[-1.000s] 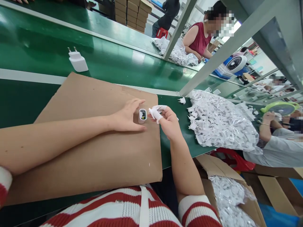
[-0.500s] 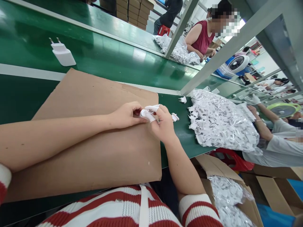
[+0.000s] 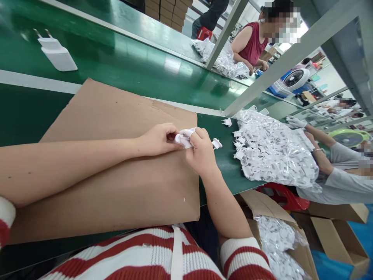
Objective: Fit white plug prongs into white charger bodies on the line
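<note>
Over the cardboard sheet (image 3: 140, 186), my two hands meet at its right part. My left hand (image 3: 160, 138) is closed, its thumb and fingertips pinched against a small white charger plug (image 3: 185, 134). White finger covers sit on the thumb and index finger of my right hand (image 3: 201, 149), which is closed around the same plug from the right. Fingers hide most of the plug, so its pins and far side cannot be made out. Just right of my right hand lies a loose white plug (image 3: 216, 143), and another plug (image 3: 227, 122) rests farther back.
A clear bag of white plugs (image 3: 276, 151) lies to the right, before a co-worker's gloved hand (image 3: 295, 121). On the green belt (image 3: 116, 58) lies one two-pin charger (image 3: 60, 54). A metal post (image 3: 256, 74) slants behind the bag. An open carton (image 3: 279, 241) holds bagged plugs below.
The two-pin charger on the belt has moved left and away. My hands stay together, the fingers shifting slightly around the plug. The co-worker's gloved hand has moved left.
</note>
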The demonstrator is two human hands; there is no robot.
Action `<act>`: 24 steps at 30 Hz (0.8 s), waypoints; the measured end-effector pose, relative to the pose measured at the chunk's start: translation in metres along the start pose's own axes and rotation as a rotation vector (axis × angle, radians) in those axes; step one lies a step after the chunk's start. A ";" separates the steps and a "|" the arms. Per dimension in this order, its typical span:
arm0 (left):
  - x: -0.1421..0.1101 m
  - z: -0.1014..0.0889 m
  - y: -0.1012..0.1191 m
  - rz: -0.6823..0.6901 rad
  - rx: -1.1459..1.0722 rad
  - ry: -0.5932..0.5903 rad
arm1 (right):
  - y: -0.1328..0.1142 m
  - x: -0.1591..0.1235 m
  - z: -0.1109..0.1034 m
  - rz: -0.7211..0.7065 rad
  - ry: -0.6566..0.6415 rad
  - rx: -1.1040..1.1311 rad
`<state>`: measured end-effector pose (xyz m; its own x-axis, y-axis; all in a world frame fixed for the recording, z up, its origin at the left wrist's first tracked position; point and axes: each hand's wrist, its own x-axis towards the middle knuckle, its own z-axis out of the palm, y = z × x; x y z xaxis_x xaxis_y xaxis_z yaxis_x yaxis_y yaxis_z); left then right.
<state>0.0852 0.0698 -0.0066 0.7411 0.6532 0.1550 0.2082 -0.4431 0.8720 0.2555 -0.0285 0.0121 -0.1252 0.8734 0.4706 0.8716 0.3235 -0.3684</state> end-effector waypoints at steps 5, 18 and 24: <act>0.000 0.000 0.001 -0.008 0.003 -0.002 | -0.001 0.004 0.000 0.019 -0.004 -0.050; 0.001 0.002 0.004 -0.062 0.037 0.028 | 0.005 0.007 -0.002 0.117 -0.015 -0.011; 0.001 0.003 0.004 -0.053 0.039 0.022 | 0.000 0.003 -0.002 0.030 0.013 -0.107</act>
<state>0.0885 0.0674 -0.0045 0.7139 0.6899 0.1197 0.2721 -0.4309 0.8604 0.2565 -0.0265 0.0150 -0.0924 0.8770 0.4715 0.9205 0.2558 -0.2955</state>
